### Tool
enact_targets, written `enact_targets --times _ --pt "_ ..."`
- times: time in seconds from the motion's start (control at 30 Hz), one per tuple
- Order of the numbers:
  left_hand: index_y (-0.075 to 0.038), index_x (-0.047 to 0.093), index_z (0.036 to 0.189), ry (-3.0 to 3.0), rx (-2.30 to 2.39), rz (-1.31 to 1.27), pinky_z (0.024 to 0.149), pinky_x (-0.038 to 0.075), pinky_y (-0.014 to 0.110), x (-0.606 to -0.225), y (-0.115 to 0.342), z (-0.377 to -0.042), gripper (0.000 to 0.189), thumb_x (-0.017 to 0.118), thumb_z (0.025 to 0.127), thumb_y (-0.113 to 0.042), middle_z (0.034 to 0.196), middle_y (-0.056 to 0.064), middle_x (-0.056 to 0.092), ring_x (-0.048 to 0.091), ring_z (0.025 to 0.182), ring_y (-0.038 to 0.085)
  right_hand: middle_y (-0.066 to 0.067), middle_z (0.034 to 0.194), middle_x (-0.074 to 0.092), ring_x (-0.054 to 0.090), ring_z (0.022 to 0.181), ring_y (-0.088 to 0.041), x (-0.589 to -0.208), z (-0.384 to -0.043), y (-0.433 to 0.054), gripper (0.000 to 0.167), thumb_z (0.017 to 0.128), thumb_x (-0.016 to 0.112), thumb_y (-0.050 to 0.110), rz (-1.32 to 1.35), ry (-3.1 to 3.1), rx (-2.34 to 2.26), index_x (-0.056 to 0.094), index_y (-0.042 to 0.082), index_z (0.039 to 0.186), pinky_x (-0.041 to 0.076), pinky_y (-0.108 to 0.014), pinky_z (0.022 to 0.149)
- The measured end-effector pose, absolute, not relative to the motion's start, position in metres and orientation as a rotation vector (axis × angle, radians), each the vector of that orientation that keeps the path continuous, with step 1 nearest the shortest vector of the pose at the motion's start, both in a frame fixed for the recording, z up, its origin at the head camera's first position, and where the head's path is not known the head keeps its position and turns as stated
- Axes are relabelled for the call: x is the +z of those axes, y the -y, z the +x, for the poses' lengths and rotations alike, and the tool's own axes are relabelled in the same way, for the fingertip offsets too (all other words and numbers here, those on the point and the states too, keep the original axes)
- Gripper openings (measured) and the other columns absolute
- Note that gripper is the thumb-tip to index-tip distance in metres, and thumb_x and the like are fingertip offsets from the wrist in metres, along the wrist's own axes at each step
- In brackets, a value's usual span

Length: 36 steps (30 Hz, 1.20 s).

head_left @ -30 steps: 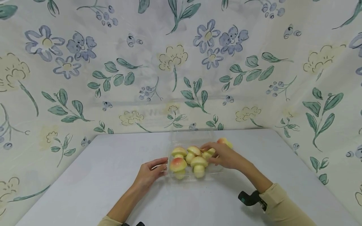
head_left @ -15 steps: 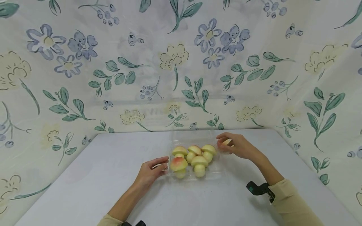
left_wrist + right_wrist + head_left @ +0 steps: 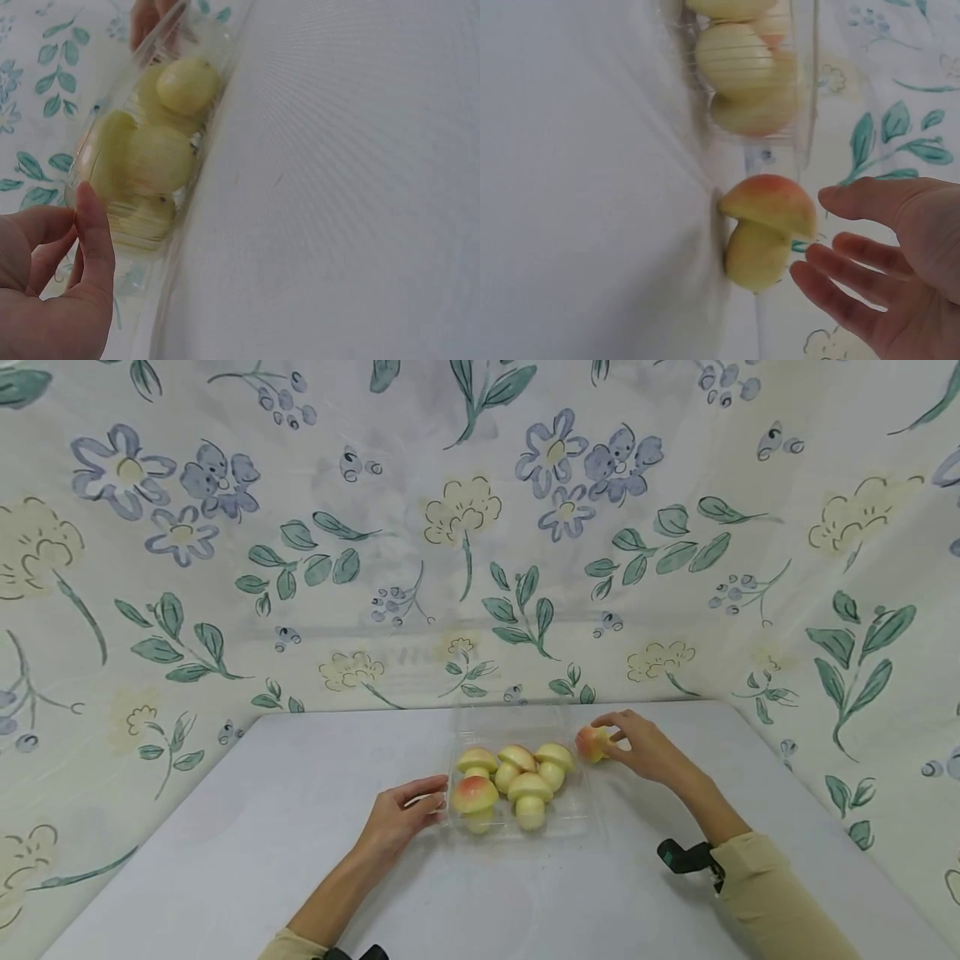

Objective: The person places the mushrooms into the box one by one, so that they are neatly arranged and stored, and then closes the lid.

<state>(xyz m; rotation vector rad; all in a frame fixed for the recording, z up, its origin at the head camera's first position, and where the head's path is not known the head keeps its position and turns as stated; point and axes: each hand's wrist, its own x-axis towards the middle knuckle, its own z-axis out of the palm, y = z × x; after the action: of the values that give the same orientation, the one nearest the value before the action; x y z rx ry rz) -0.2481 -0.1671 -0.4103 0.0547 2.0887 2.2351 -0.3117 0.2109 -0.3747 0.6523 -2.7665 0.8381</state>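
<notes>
A clear plastic clamshell box [image 3: 577,810] holds several mushroom-shaped yellow-green fruits [image 3: 529,802], one with a red-blushed cap. At the box's left side, my left hand [image 3: 401,818] pinches the rim between thumb and finger, as the left wrist view shows. Just right of the box, one more mushroom-shaped fruit [image 3: 761,232] with a red-blushed cap rests on the table. My right hand [image 3: 648,750] hovers close beside it, its fingers [image 3: 847,274] spread and loosely bent. A gap shows between them and the fruit in the right wrist view.
The box's raised transparent lid [image 3: 510,724] leans back behind the fruits. Under everything lies a white table [image 3: 315,793]; its far edge meets a floral cloth backdrop [image 3: 352,635]. A black wrist device [image 3: 684,857] juts from the right sleeve.
My right hand moves from the box's right part to the fruit outside it, covers that fruit, then draws back a little with fingers loosened. The left hand stays at the box.
</notes>
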Motion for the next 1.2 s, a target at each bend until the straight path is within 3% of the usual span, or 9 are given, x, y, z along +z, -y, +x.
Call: enact_targets --times 0.27,0.47,0.67,0.97,1.2 --pt "0.012 0.053 0.132 -2.073 2.236 0.049 0.078 0.059 0.020 -0.410 0.167 -0.246 0.042 0.062 0.092 0.002 0.130 0.019 0.062 0.064 0.088 0.005 -0.025 0.138 0.052 0.051 0.126 -0.045 -0.390 -0.314 -0.208 0.045 0.088 0.070 0.003 0.690 2.776 0.737 0.058 0.007 0.131 0.046 -0.061 0.102" --pt "0.011 0.053 0.133 -2.075 2.230 0.042 0.078 0.059 0.020 -0.410 0.167 -0.245 0.042 0.062 0.093 0.001 0.130 0.019 0.062 0.064 0.088 0.005 -0.033 0.139 0.046 0.048 0.126 -0.051 -0.398 -0.315 -0.207 0.055 0.088 0.071 0.007 0.718 2.825 0.678 0.051 0.009 0.140 0.046 -0.065 0.100" --pt "0.012 0.054 0.132 -2.080 2.231 0.048 0.077 0.059 0.020 -0.411 0.167 -0.246 0.042 0.061 0.092 0.002 0.128 0.018 0.063 0.065 0.087 0.005 -0.032 0.139 0.047 0.049 0.127 -0.049 -0.402 -0.315 -0.209 0.063 0.089 0.069 0.008 0.678 2.877 0.696 0.043 0.012 0.146 0.046 -0.064 0.101" --pt "0.013 0.053 0.132 -2.088 2.231 0.069 0.078 0.059 0.020 -0.411 0.168 -0.247 0.042 0.061 0.092 0.003 0.130 0.020 0.062 0.064 0.088 0.004 -0.032 0.128 0.046 0.058 0.106 -0.044 -0.398 -0.315 -0.211 0.065 0.088 0.073 0.015 0.525 2.907 0.613 0.042 0.016 0.145 0.056 -0.055 0.081" --pt "0.012 0.054 0.132 -2.097 2.228 0.071 0.078 0.059 0.020 -0.409 0.168 -0.247 0.041 0.061 0.092 0.002 0.129 0.018 0.063 0.064 0.089 0.004 -0.031 0.139 0.039 0.061 0.093 -0.040 -0.391 -0.313 -0.212 0.068 0.084 0.076 0.017 0.364 2.886 0.532 0.042 0.004 0.141 0.056 -0.048 0.069"
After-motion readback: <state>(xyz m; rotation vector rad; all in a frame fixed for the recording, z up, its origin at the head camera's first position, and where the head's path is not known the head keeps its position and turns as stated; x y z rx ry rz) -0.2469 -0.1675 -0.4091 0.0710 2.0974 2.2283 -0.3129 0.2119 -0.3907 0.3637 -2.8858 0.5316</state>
